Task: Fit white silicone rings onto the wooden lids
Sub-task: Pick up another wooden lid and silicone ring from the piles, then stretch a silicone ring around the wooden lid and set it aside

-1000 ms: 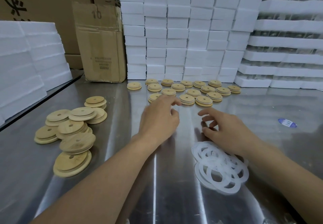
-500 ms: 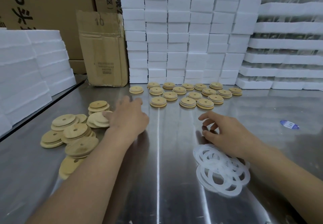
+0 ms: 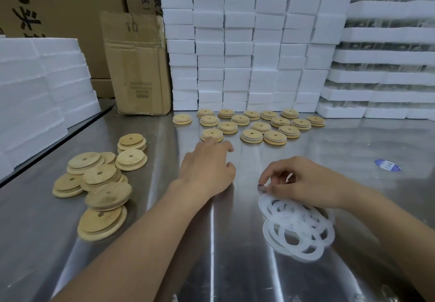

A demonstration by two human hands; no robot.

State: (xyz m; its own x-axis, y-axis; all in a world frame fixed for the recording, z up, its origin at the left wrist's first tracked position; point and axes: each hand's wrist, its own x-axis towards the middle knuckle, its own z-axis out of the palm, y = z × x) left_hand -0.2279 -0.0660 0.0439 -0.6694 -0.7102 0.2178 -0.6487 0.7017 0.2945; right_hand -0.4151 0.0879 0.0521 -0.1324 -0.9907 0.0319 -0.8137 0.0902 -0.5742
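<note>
At the far left, stacked white foam slabs (image 3: 35, 89) are seen; nearer, on the steel table (image 3: 35, 231), a loose heap of wooden lids (image 3: 98, 176) is spread; a cardboard box (image 3: 138, 66) is stood at the far edge; at centre the left hand (image 3: 207, 167) is held palm down, fingers relaxed and nothing grasped, its fingertips close to the nearest of the rowed lids (image 3: 251, 122); further right, the right hand (image 3: 303, 181) is curled, a silicone ring (image 3: 289, 176) being pinched at the far edge of the heap of white silicone rings (image 3: 296, 228); a blue label (image 3: 387, 165) is seen at the right.
</note>
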